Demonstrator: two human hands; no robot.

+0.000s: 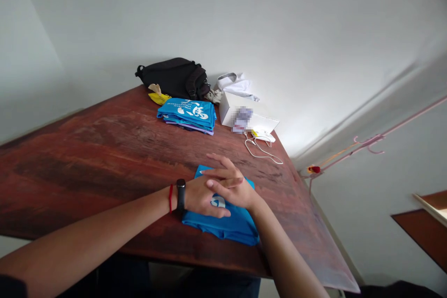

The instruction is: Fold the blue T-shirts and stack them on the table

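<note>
A folded blue shirt with a white print lies near the front edge of the table. My left hand, with a dark wristband and a red cord on its wrist, is over the shirt, fingers stretched out. From the other side my right hand reaches across, its fingers spread and overlapping those of the left. Neither hand grips anything. Whether the palms press on the cloth cannot be seen. Between and under the hands, part of the print is hidden.
Farther back sits a stack of folded blue shirts with white lettering. Behind it are a black backpack and a yellow item. A white box, a white cable and white cloth stand along the wall. The wooden table narrows toward the back.
</note>
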